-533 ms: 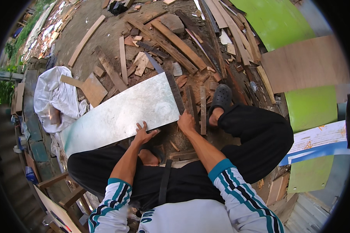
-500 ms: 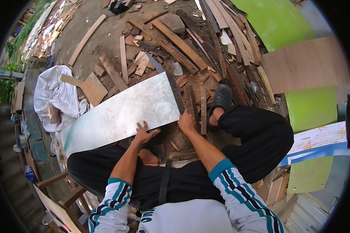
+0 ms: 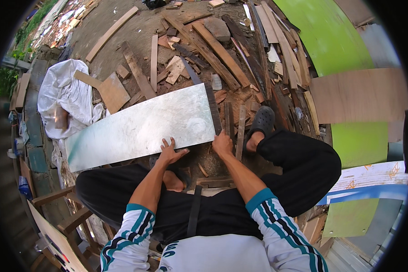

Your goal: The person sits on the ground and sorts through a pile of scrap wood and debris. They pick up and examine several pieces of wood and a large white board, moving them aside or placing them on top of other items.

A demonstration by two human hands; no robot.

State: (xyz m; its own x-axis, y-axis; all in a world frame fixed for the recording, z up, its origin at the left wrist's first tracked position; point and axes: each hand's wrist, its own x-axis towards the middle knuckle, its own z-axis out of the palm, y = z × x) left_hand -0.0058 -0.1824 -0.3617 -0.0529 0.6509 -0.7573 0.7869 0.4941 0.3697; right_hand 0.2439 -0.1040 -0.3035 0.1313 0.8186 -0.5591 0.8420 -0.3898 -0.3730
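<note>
A long whitish panel [image 3: 145, 120] with a scuffed face slants across in front of my knees, a greenish streak at its left end. My left hand [image 3: 171, 153] lies on its near edge, fingers spread and thumb pointing right. Along the panel's right end runs a narrow dark strip [image 3: 213, 106], flush against the edge. My right hand [image 3: 222, 144] is closed at the strip's near end, by the panel's near right corner. The fingertips' exact hold is partly hidden.
My right foot wears a dark clog [image 3: 263, 120] beside short wood strips [image 3: 240, 131]. Beyond lie scattered planks [image 3: 220, 54] and a stone [image 3: 217, 29]. A white sack [image 3: 70, 97] sits left; green sheets [image 3: 326, 36] lie right. A wooden frame [image 3: 75, 220] stands lower left.
The view has shifted, so the surroundings sit lower and slightly differently in the picture. Both hands keep their places on the panel and strip; no hold has visibly changed.
</note>
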